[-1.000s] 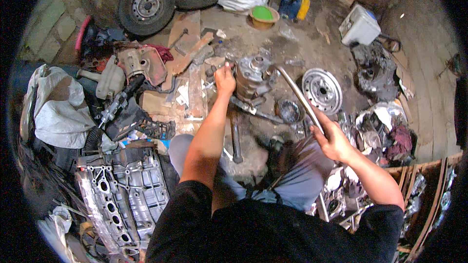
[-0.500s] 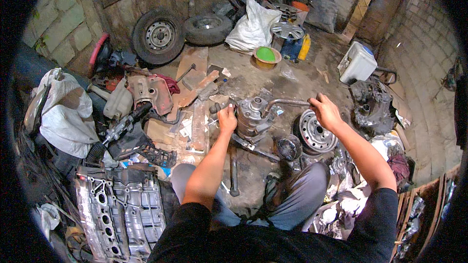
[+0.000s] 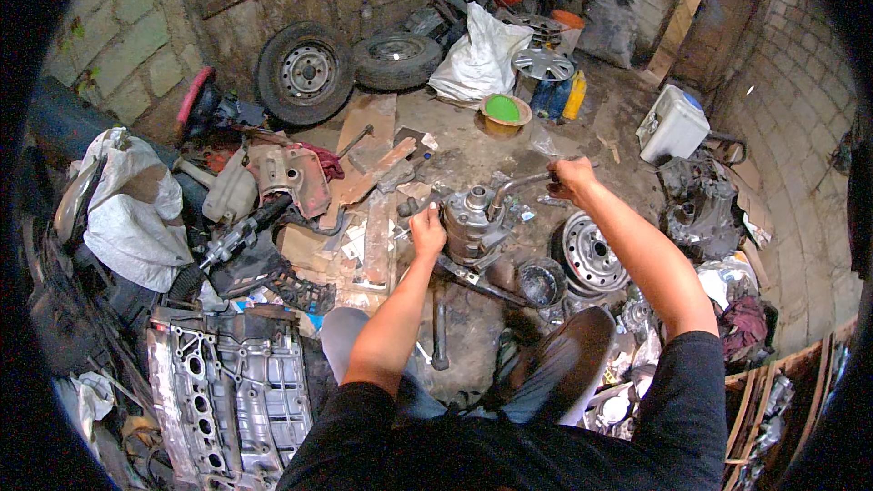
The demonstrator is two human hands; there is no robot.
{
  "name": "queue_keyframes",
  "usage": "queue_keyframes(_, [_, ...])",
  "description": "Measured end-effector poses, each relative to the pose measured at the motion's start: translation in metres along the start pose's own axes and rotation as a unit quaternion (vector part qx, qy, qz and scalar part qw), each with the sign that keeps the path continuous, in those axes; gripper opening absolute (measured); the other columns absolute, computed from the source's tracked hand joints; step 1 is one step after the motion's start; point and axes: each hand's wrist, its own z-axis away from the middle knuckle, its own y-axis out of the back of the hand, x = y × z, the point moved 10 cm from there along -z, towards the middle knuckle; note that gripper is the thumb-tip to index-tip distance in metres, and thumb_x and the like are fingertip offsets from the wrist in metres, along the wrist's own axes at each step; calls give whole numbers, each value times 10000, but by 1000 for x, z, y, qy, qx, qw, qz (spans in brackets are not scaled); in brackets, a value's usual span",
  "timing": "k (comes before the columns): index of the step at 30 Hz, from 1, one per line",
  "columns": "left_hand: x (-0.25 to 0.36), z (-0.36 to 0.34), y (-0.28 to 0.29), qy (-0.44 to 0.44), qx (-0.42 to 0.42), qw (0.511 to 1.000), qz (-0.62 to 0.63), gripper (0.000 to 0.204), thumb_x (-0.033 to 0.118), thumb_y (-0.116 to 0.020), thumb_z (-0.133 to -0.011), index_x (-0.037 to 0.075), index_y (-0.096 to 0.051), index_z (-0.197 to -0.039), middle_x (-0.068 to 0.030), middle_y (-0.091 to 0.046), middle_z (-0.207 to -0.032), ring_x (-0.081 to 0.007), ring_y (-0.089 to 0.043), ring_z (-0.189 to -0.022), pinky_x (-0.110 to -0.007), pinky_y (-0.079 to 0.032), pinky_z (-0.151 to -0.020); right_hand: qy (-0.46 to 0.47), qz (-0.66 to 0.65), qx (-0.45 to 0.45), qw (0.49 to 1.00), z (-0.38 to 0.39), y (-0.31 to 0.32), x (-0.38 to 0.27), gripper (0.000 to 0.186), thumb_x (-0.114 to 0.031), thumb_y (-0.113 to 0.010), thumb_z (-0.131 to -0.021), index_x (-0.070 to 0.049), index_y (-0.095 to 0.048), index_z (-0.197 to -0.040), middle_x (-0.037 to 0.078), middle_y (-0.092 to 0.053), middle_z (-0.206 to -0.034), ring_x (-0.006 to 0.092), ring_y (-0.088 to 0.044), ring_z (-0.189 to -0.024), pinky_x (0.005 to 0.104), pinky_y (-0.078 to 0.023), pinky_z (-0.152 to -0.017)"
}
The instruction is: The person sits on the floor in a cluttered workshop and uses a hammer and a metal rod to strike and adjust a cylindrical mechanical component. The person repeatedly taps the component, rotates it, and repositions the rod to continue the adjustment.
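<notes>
A greasy cylindrical metal housing stands upright on the floor between my knees. From beside its top, a bent metal bar reaches up and to the right. My right hand is wrapped around the bar's far end. At the housing's left side, my left hand is closed on a dark stubby arm that sticks out leftward; most of the grip is hidden by the fingers. Below the housing lie a flat metal bar and a socket-ended rod.
A black bowl and a steel wheel rim lie right of the housing. An engine block sits at lower left. Car parts and cardboard cover the left floor. Tyres, a white sack and a basin stand farther back.
My right hand has swung the bent bar's end away from me and to the left. My left hand keeps its place at the housing. The whole view has shifted slightly.
</notes>
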Motion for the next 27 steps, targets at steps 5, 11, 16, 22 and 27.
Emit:
queue_keyframes(5, [36,4,-10,-6,-38,999,-23,359,266,-464,-1019,-24,-669,-1074,-237,-687,-998,-406,-650,-976,-433,-482,-860,-12,-100,70,992,-9,2,19,142,-14,-500,-915,102,-482,-995,194,-612,-805,323,-686,-643,487,-632,-561])
queue_keyframes(11, [80,-18,-23,62,-125,990,6,422,284,-402,-1028,2,-711,-1089,-198,-718,-1033,-352,-674,-1012,-400,-474,-939,-126,-375,36,918,14,-20,23,161,-28,-381,-985,40,-414,-1128,165,-510,-895,301,-623,-650,500,-621,-664])
queue_keyframes(16, [83,-15,-27,-13,-116,993,25,392,198,-415,-940,2,-745,-1022,-170,-738,-1009,-303,-699,-1018,-359,-491,-936,-92,-350,136,922,8,-18,19,191,-80,-437,-939,29,-510,-1077,139,-546,-883,238,-534,-595,366,-489,-471])
queue_keyframes(22, [68,-17,-25,-2,-113,991,68,347,144,-454,-893,-18,-744,-995,-180,-734,-1034,-272,-703,-1015,-345,-499,-935,-84,-294,97,947,-28,-66,12,193,-84,-480,-875,23,-598,-984,110,-598,-885,191,-518,-601,340,-372,-423])
queue_keyframes(27, [64,-14,-25,3,-137,990,43,367,186,-447,-925,-16,-740,-1013,-180,-735,-1041,-260,-692,-1030,-330,-476,-962,-93,-316,-179,927,-47,-162,-1,102,-41,-450,-835,-15,-532,-891,64,-445,-720,176,-403,-524,331,-309,-405])
